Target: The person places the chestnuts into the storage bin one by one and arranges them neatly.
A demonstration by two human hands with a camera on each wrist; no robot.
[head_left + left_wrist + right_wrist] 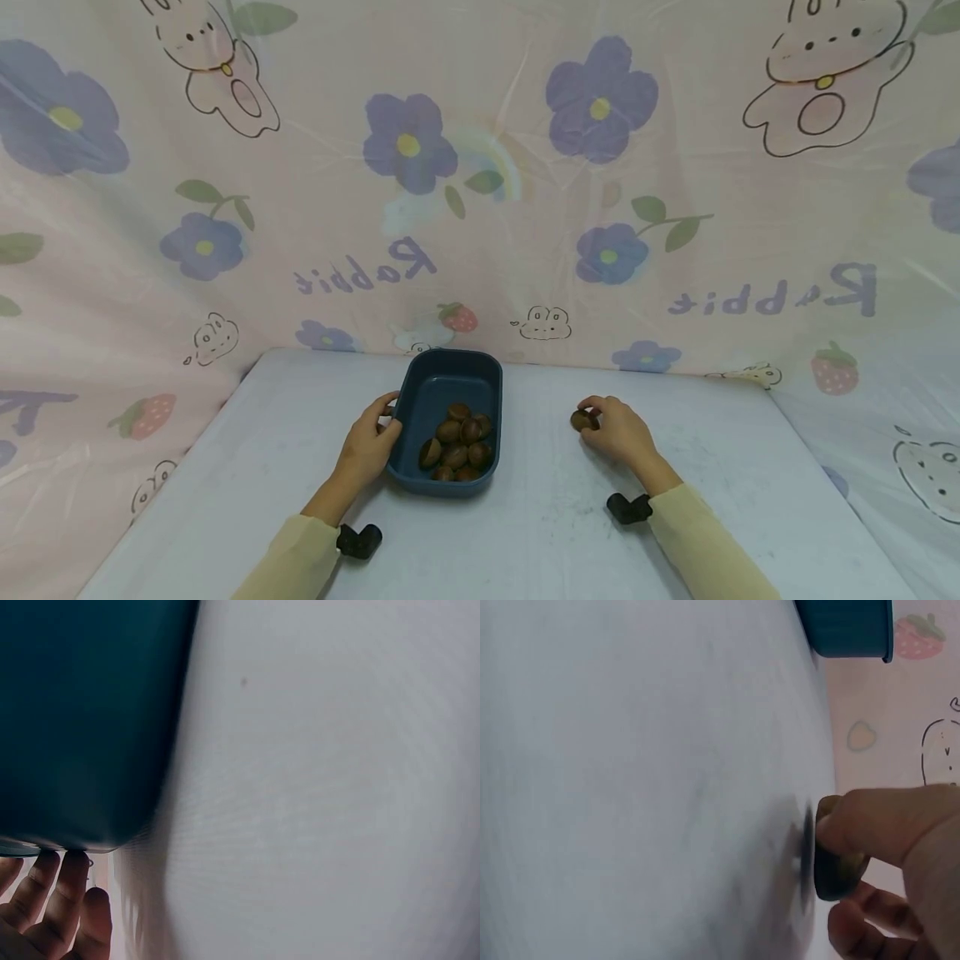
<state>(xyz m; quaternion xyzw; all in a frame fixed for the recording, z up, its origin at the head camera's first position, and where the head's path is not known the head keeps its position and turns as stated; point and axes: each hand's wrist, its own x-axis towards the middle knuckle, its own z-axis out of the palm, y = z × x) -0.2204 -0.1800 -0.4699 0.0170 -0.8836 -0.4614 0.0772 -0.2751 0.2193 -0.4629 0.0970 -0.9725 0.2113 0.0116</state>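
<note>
My right hand [621, 432] pinches a brown chestnut [584, 420] between thumb and fingers, to the right of a dark blue box. In the right wrist view that chestnut [834, 859] is held close over the white table, a dark shadow beside it. The deep rectangular box [442, 367] holds several glossy brown chestnuts [454, 455], gathered toward its near end. At the box's left side, my left hand [367, 446] rests its fingertips against the outer wall. The left wrist view shows those fingers [64, 900] fairly straight, touching the box wall [82, 750] under the rim.
The box stands on a white-covered table [540, 533]. Behind the table hangs a pink curtain [495, 225] printed with flowers and rabbits. A black bent piece [360, 542] sits at the left wrist and a similar black piece [628, 508] at the right wrist.
</note>
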